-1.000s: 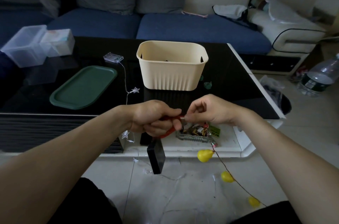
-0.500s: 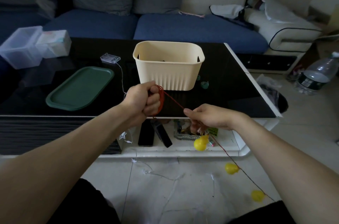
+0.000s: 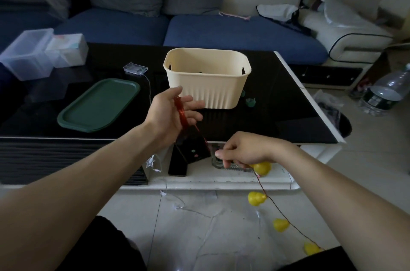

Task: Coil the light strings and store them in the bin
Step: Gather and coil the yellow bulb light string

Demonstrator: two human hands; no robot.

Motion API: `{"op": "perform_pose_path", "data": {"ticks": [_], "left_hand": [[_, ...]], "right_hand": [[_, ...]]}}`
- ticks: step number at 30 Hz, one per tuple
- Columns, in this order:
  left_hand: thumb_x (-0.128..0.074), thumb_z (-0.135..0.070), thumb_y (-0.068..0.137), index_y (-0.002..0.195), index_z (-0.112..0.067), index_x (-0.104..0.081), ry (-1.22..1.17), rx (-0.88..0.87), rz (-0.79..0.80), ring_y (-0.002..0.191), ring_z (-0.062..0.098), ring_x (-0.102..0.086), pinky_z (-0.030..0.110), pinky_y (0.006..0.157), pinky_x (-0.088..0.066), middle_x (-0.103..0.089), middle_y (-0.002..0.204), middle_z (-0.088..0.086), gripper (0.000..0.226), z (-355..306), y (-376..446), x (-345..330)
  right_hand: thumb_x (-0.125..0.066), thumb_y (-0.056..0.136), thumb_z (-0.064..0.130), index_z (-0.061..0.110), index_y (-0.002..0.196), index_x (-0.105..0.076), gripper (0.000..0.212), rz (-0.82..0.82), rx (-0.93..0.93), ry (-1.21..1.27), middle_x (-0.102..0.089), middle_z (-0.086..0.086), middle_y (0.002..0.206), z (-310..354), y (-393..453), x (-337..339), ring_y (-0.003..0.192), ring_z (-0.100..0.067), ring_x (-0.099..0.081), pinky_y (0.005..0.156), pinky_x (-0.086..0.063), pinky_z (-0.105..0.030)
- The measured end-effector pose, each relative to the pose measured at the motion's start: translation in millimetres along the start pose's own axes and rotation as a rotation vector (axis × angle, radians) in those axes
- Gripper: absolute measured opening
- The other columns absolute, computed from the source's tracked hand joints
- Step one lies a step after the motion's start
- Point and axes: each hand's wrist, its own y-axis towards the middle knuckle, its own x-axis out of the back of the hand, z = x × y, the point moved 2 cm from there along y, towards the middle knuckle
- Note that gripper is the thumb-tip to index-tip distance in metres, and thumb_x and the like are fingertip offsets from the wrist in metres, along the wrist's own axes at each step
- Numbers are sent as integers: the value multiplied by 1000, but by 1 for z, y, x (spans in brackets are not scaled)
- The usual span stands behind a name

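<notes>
Over the near edge of the black worktop (image 3: 277,102), your left hand (image 3: 170,113) is spread with fingers straight, red wire coil (image 3: 183,113) looped around it, just before the cream bin (image 3: 207,77). Your right hand (image 3: 246,150) sits lower, fingers curled, pinching the red wire that trails past yellow bulbs (image 3: 257,198) down to the floor.

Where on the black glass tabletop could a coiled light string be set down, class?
Bare black glass tabletop lies right of the cream ribbed plastic bin, out to the white edge, bar two small green bits. A narrower patch lies between the dark green oval tray and the bin. The far left is crowded by clear plastic boxes.
</notes>
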Motion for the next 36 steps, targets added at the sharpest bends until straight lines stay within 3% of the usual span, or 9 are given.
{"op": "perform_pose_path", "data": {"ticks": [3, 7, 11, 16, 19, 23, 28, 32, 36], "left_hand": [[-36, -34, 102, 119, 5, -43, 56, 41, 84, 75, 35, -72, 34, 67, -58, -72, 95, 26, 43, 5, -5, -7], [-40, -33, 101, 115, 1, -44, 229, 134, 153, 97, 43, -69, 51, 95, -52, -67, 108, 33, 37, 17, -5, -10], [-50, -42, 92, 94, -1, -50, 433, 324, 331, 67, 29, -63, 35, 69, -47, -63, 82, 20, 41, 34, -5, -5], [-37, -54, 94, 130, 9, -48, 694, 355, 619, 58, 26, -64, 25, 51, -42, -63, 101, 28, 74, 38, -12, -5], [-33, -48, 99, 117, 5, -52, 732, 350, 649, 38, 16, -43, 36, 55, -16, -66, 78, 20, 59, 34, -16, -11], [-40, -49, 90, 104, 5, -60, 797, 350, 639, 32, 10, -24, 35, 53, -10, -43, 45, 3, 59, 33, -13, -11], [-37, -34, 102, 107, 5, -62, 809, 422, 628, 36, 9, -18, 25, 42, -9, -24, 45, -4, 46, 30, -5, -2], [-32, -31, 105, 95, 1, -62, 839, 451, 600, 36, 9, -19, 21, 38, -12, -22, 45, -4, 45, 30, -4, 0], [-31, -29, 105, 80, -5, -56, 876, 508, 616, 36, 10, -19, 19, 37, -15, -22, 44, -3, 43, 26, -7, 3]], "right_hand": [[-56, 100, 47, 21, 74, -75, 41, 43, 46, -37, -52, 11, 46, 20, -4, -6, 49, -6, -52, 59, -46, -24], [-60, 98, 47, 25, 70, -74, 38, 89, 145, -7, -52, 11, 46, 39, -10, -6, 50, -9, -47, 62, -44, -32], [-73, 91, 36, 21, 69, -72, 26, 20, 259, 98, -56, 12, 53, 43, -14, 3, 54, -5, -48, 62, -43, -29], [-75, 89, 23, 5, 86, -77, 18, -81, 340, 194, -73, -16, 79, 29, -12, 11, 69, -19, -60, 69, -50, -42], [-76, 88, 18, 10, 83, -77, 9, -138, 330, 222, -70, -13, 73, 18, -8, 15, 67, -14, -58, 66, -47, -37], [-73, 90, 12, 4, 88, -76, 9, -178, 335, 254, -75, -9, 78, 13, -7, 18, 71, -15, -67, 70, -52, -31], [-72, 88, 14, 5, 94, -77, 11, -145, 353, 263, -76, -13, 87, 13, -7, 18, 90, -38, -68, 87, -54, -52], [-71, 85, 26, 11, 94, -79, 19, -167, 337, 233, -76, -9, 90, 16, -6, 17, 93, -30, -69, 88, -53, -48], [-75, 87, 16, 14, 98, -74, 12, -193, 307, 180, -72, -1, 87, 17, -4, 17, 83, -15, -67, 82, -54, -41]]}}
